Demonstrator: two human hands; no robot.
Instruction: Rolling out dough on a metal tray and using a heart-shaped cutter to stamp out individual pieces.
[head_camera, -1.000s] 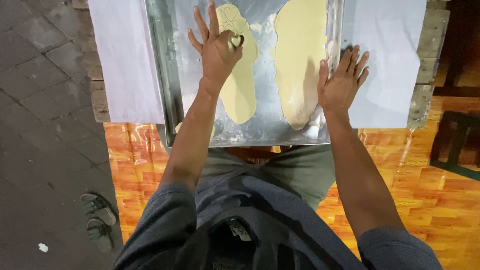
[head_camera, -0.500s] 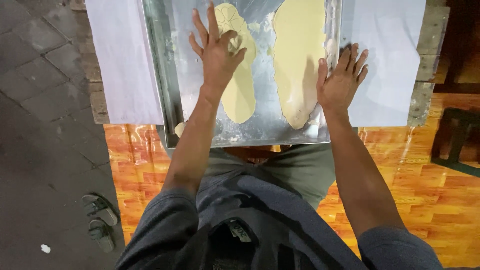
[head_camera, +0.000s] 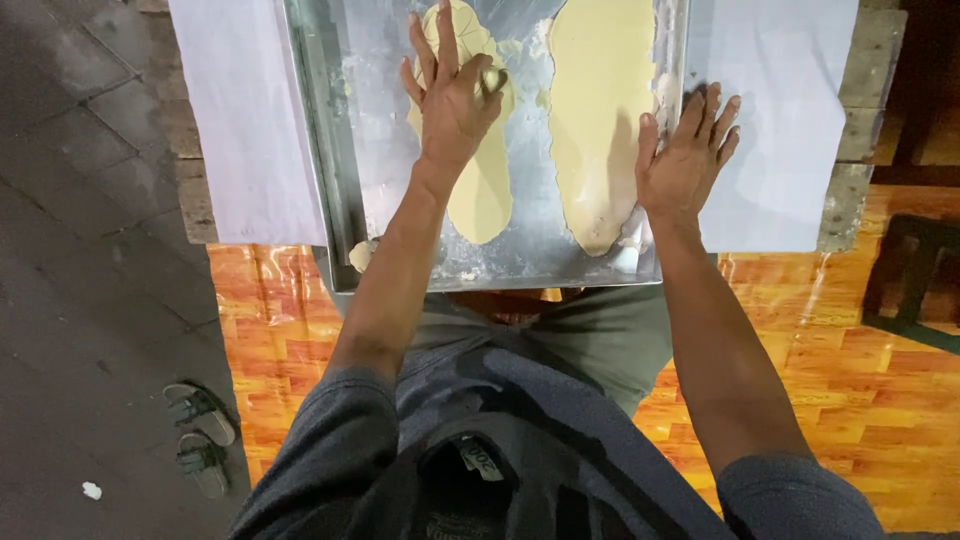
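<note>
Looking down at the whole setup, the biggest thing is the bench (head_camera: 860, 120), with white sheets (head_camera: 240, 120) draped over it on both sides and orange wood-pattern sheeting hanging off its front. On top sits a big metal tray (head_camera: 540, 250), dusted with flour and taking up the middle of the view. Two long flattened pieces of pale dough lie on it side by side: the right dough strip (head_camera: 600, 130) at about 1 o'clock from the tray's middle, and the left dough strip (head_camera: 480, 190) at around 11 o'clock. The left hand (head_camera: 452, 100) is pressed flat on the upper part of the left strip, fingers spread wide, not gripping anything I can make out, though there's something small and roundish by the thumb that I can't identify. The right hand (head_camera: 685, 160) rests at 3 o'clock on the tray's edge, its grip wide open too, palm down, thumb touching the right strip's side. Way down at 7 o'clock, a pair of sandals (head_camera: 200, 440) sits on the grey paved floor.
</note>
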